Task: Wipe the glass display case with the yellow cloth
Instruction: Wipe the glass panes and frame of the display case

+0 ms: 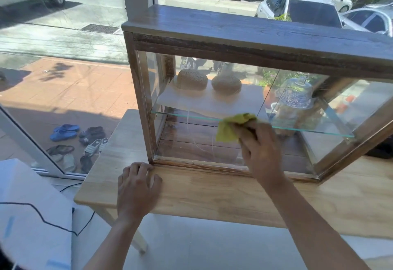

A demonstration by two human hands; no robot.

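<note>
Our right hand (258, 146) clenches the yellow cloth (230, 128) against the display case (191, 142) front glass. Our left hand (137, 186), grip released, lies flat on the bench (212, 195) just before the case's left corner.

Body in view: two bare forearms and two bare hands, nothing else. Left hand (137, 186) and right hand (258, 148) both ungloved. No sleeves reach into frame; both arms uncovered from the bottom edge up to the wrists. No watch, bracelet or ring visible on either side. Fingers (136, 168) of the left hand show short, plain nails. Right-hand nails not visible from this angle. No markings, tape or straps anywhere on either arm.
</note>
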